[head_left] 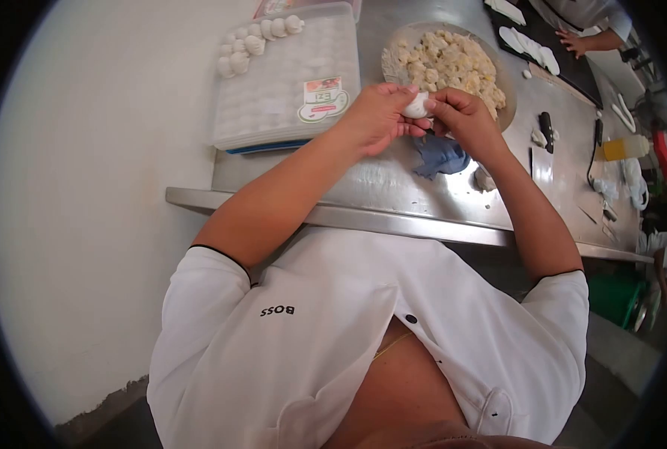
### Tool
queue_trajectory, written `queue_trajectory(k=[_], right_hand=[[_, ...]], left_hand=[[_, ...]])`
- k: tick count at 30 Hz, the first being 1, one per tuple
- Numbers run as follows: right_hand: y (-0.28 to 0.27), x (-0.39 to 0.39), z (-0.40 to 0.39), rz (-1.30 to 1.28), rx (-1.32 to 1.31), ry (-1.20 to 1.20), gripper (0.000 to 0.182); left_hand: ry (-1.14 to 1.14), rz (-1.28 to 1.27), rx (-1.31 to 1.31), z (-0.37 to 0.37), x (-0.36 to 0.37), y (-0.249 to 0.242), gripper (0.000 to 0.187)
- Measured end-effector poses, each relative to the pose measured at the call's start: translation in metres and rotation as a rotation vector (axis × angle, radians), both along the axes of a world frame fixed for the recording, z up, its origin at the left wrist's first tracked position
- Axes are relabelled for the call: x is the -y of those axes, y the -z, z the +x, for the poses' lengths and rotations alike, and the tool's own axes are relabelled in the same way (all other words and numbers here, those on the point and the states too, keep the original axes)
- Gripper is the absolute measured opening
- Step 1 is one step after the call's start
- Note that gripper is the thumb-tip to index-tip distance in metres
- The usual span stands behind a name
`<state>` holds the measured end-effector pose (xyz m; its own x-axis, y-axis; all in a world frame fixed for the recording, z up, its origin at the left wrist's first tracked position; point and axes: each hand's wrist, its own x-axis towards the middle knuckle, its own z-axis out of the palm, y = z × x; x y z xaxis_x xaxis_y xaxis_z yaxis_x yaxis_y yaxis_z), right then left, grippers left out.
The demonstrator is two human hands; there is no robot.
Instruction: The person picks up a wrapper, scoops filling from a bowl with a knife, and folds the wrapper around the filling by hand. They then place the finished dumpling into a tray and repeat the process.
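Note:
A small white dumpling (416, 106) is pinched between my two hands, above the near edge of a big round bowl. My left hand (382, 120) supports it from the left, fingers curled beneath. On its right side, the thumb and fingers of my right hand (464, 116) press the dough. Pale, chunky filling (453, 67) fills the bowl (507, 116). To the left, several finished dumplings (264, 36) sit in rows on top of a translucent lidded box (251, 112). A crumpled blue cloth (442, 157) lies just below my hands.
A cleaver (543, 161) lies on the steel table (378, 191) at right. Beyond it are white dough pieces (531, 49) on a dark board, near a co-worker's hand (573, 43). A bottle of yellow liquid (623, 148) stands far right. A wall (101, 187) borders the left side.

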<state>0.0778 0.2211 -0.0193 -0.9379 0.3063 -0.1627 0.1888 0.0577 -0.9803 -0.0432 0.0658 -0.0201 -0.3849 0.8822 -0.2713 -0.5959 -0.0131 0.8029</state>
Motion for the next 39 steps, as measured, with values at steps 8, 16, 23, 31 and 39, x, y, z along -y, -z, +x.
queue_trajectory(k=[8, 16, 23, 31, 39], right_hand=[[-0.011, 0.017, -0.004, 0.446, -0.161, 0.062, 0.028], [-0.050, 0.060, 0.012, 0.997, -0.241, -0.053, 0.038], [-0.056, 0.082, -0.020, 0.872, -0.385, -0.178, 0.031], [-0.043, 0.113, -0.113, 0.239, -0.145, -0.235, 0.031], [0.012, 0.129, -0.232, 0.544, -0.154, -0.239, 0.035]], left_hand=[[-0.116, -0.037, -0.034, 0.001, 0.003, -0.011, 0.036], [-0.104, -0.118, -0.210, 0.018, 0.037, -0.050, 0.041], [-0.186, -0.258, -0.211, 0.004, 0.088, -0.074, 0.040], [-0.344, -0.375, -0.332, -0.061, 0.136, -0.065, 0.040], [-0.457, -0.836, -1.226, -0.178, 0.172, -0.027, 0.038]])
